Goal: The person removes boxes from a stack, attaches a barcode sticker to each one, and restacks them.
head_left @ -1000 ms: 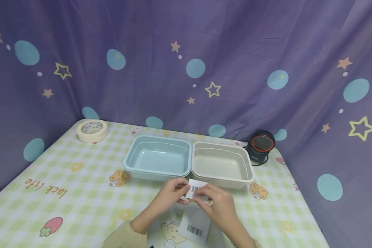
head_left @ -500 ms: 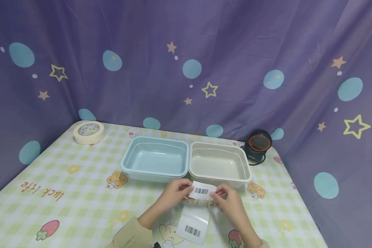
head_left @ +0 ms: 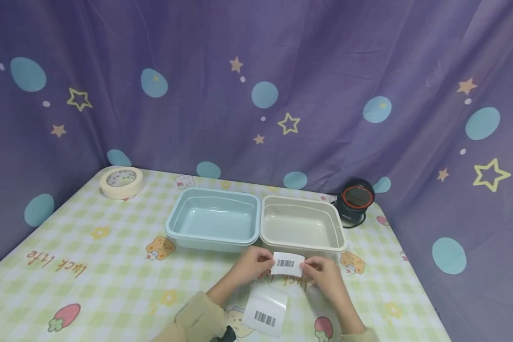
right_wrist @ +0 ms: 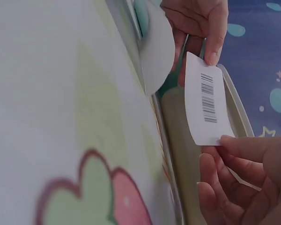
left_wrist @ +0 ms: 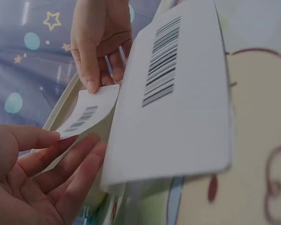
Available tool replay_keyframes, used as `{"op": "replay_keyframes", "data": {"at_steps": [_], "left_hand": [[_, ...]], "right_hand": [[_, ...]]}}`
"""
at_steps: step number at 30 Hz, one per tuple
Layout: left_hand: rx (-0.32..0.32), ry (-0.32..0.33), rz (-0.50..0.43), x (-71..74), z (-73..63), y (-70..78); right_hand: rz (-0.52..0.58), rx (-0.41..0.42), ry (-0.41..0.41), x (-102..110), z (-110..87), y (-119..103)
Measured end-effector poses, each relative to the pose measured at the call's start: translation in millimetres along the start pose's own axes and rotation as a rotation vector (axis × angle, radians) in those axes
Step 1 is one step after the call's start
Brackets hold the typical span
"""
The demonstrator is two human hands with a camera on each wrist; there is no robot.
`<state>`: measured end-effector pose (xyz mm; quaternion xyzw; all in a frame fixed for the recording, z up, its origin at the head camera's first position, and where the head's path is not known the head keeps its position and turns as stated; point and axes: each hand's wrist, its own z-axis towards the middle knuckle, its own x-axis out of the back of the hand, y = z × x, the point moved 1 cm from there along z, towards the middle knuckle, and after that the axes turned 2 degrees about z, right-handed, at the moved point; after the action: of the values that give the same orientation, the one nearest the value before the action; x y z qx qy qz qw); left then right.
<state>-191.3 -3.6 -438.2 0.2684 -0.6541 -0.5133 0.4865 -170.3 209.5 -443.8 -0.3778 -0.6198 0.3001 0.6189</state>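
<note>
Between my hands a small white barcode label [head_left: 287, 264] is stretched out, its barcode facing up. My left hand [head_left: 253, 266] pinches its left end between thumb and finger; my right hand [head_left: 325, 275] pinches the right end the same way. In the left wrist view the held label [left_wrist: 91, 110] bows slightly. A second barcode label sheet [head_left: 265, 311], curled at its far end, lies on the tablecloth just below the hands. Right behind the held label stands a beige plastic bin [head_left: 303, 223].
A light blue bin [head_left: 215, 218] stands against the beige one on its left. A roll of masking tape [head_left: 121, 184] lies at the back left. A black device with a red-ringed round face [head_left: 357, 199] sits at the back right, before a purple curtain [head_left: 188, 118].
The label has been drawn out flat between both hands, where a second ago the right fingers covered it. Both hands have shifted slightly right with it, the right hand away from the left.
</note>
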Motion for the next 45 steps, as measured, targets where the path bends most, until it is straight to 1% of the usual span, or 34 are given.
{"op": "replay_keyframes", "data": {"at_steps": [5,9,15,20,25,30,32,36,42,45], "left_hand": [[0.028,-0.039,0.036,-8.2,3.8,3.4],[0.056,-0.073,0.061,-14.5,5.8,4.6],[0.079,-0.073,0.054,-20.9,7.3,5.6],[0.083,-0.073,0.048,-23.1,8.3,7.3],[0.081,-0.083,0.057,-25.1,10.7,8.0],[0.094,-0.094,0.049,-26.2,11.6,7.8],[0.101,-0.093,0.048,-26.5,11.2,7.5],[0.095,-0.087,0.054,-26.1,10.7,7.7],[0.093,-0.104,0.08,-25.0,6.0,10.5],[0.096,-0.112,0.089,-24.6,6.0,11.2]], "right_hand": [[-0.008,-0.036,0.023,5,2.8,4],[0.012,-0.06,0.041,9,3.9,7],[0.095,-0.105,0.029,11,5.5,10],[0.128,-0.14,0.041,11,8.8,13],[0.153,-0.135,0.05,12,12.2,14],[0.161,-0.142,0.048,12,13.2,16],[0.167,-0.146,0.047,11,13.1,16],[0.17,-0.148,0.047,11,12.8,16],[0.155,-0.148,0.046,13,11.0,14],[0.162,-0.144,0.047,14,10.8,14]]}}
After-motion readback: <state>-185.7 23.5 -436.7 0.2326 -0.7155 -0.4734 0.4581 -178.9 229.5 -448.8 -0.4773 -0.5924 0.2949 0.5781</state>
